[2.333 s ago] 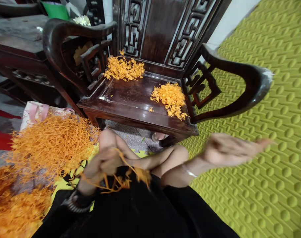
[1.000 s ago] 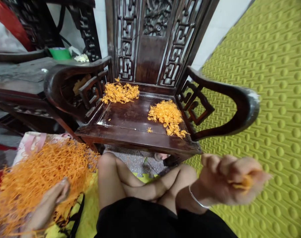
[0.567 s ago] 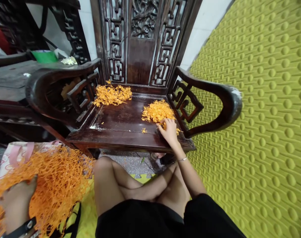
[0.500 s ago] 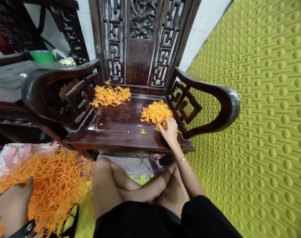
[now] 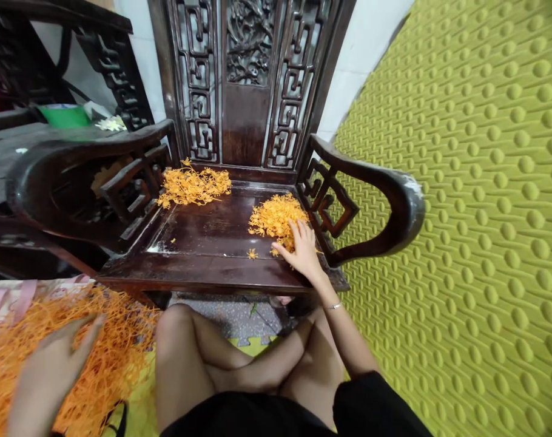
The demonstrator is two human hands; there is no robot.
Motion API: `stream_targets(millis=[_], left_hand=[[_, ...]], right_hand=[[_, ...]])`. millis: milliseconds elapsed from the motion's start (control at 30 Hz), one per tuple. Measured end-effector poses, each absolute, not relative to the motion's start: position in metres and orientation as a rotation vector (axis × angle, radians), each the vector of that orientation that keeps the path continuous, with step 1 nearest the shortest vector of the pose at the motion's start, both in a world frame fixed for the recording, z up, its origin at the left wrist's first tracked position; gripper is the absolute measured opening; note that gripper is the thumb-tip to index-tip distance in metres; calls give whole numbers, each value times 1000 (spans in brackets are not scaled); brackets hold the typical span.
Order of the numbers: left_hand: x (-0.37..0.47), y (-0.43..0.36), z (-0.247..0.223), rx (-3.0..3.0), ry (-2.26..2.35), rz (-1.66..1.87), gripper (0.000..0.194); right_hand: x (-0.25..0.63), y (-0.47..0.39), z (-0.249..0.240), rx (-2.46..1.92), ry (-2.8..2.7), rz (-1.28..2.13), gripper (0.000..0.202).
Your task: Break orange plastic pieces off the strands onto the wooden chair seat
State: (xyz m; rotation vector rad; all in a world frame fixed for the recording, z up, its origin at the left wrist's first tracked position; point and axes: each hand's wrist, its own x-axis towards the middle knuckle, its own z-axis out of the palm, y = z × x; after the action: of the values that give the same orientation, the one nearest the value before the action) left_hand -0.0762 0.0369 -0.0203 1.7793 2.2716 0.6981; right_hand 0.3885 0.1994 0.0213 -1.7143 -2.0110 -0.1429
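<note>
My right hand [image 5: 302, 250] rests at the front edge of the right orange pile [image 5: 276, 215] on the dark wooden chair seat [image 5: 207, 227], its fingers spread over the pieces. A second orange pile [image 5: 194, 185] sits at the seat's back left, and one small orange piece [image 5: 252, 254] lies alone near the front. At the lower left, my left hand [image 5: 53, 370] is over a large heap of orange strands [image 5: 116, 340]. It is blurred, with thumb and fingers apart and nothing seen between them.
Curved armrests [image 5: 385, 182] flank the seat below a carved backrest [image 5: 246, 115]. Another dark chair with a green container [image 5: 64, 115] stands at the left. A yellow bumpy mat [image 5: 485, 243] covers the right side. My crossed legs [image 5: 185, 358] are in front of the seat.
My left hand has moved right and up over the heap, its fingers now apart. My right hand's fingers have opened out over the pile. The view has shifted slightly.
</note>
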Motion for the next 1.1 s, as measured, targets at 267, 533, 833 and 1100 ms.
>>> stream_targets(millis=[267, 533, 833, 1100], left_hand=[[62, 133, 61, 2413, 1480, 651, 40], [79, 319, 107, 2434, 2018, 624, 63], [47, 410, 128, 2175, 2178, 778, 40], [50, 383, 181, 2237, 1983, 1384, 27]], right_hand=[[341, 215, 27, -1071, -2861, -129, 41], [349, 226, 70, -1152, -2820, -163, 23], [224, 350, 87, -899, -2748, -32, 44], [133, 459, 45, -1711, -1933, 591, 73]])
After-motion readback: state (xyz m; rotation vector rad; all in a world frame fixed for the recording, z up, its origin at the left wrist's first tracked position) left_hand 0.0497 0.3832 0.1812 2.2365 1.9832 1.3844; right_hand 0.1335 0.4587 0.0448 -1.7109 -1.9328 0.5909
